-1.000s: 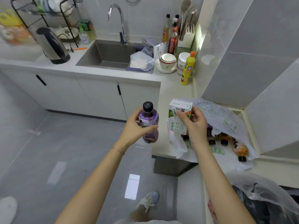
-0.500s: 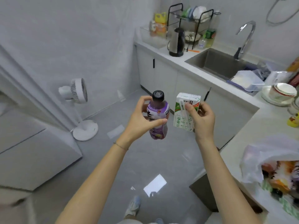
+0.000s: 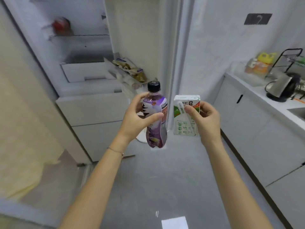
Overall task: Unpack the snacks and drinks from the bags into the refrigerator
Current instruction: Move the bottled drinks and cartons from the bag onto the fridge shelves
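The bottle (image 3: 156, 134) is standing upright in the air at the centre of the frame, purple, with a black cap on top. The left hand (image 3: 133, 119) is gripping it around the upper body: the thumb is lying across the front of the label and the fingers are curling around the far side. Just to the right of it, close but not touching, the carton (image 3: 184, 128) is also being held upright. The right hand (image 3: 208, 119) is holding it by its right edge, with the thumb pressing on the front face near a wrapped straw and the other fingers curling behind. A thin bracelet (image 3: 115, 149) is sitting on the left wrist.

Behind the two drinks, in the upper left of the frame, the fridge (image 3: 89, 109) is standing open. Its shelves and white drawers are showing, and a blurred red thing (image 3: 61, 25) is lying on an upper shelf. Some packets (image 3: 130, 70) are sitting in the door shelf, just above the bottle's cap.

On the right edge of the frame a counter (image 3: 257, 91) is running over white cabinets. A dark kettle (image 3: 282, 88) is standing on it, with yellow and orange packs (image 3: 262, 63) behind it. The grey floor (image 3: 156, 187) is filling the bottom of the frame and reflecting a bright patch of light.
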Tool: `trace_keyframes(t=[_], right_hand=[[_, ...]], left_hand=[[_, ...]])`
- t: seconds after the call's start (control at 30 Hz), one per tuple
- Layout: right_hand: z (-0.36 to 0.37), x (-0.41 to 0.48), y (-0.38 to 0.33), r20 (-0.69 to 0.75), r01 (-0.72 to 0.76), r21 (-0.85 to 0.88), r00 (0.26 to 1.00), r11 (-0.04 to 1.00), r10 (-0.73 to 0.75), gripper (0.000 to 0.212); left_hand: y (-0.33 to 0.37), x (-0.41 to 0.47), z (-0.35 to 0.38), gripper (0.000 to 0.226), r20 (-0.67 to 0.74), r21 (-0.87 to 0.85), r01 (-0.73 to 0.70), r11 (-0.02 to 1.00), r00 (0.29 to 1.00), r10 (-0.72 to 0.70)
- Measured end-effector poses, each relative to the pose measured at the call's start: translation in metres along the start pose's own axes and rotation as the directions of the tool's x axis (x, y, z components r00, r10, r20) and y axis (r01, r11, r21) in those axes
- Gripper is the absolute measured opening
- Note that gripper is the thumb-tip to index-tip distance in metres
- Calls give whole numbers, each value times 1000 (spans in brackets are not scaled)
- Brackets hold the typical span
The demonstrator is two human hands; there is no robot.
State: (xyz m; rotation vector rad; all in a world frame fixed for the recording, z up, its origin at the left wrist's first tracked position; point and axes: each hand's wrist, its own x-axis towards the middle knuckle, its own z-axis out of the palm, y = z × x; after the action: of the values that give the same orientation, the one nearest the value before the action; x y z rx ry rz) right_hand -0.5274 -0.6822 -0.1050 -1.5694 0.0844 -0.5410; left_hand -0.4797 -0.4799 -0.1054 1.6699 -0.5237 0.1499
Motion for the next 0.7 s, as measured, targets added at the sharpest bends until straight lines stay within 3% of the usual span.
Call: trace_keyframes(t=[0.3,0.7], right_hand=[[213,16,-14,121,2,128,993,992,-18,12],[390,106,-6,211,14,176,976,984,-51,20]], left_hand=[[-18,17,-198,54,-139,117,26,993,990,-10],[-65,106,-351,64,-346,121,25,992,938,19]])
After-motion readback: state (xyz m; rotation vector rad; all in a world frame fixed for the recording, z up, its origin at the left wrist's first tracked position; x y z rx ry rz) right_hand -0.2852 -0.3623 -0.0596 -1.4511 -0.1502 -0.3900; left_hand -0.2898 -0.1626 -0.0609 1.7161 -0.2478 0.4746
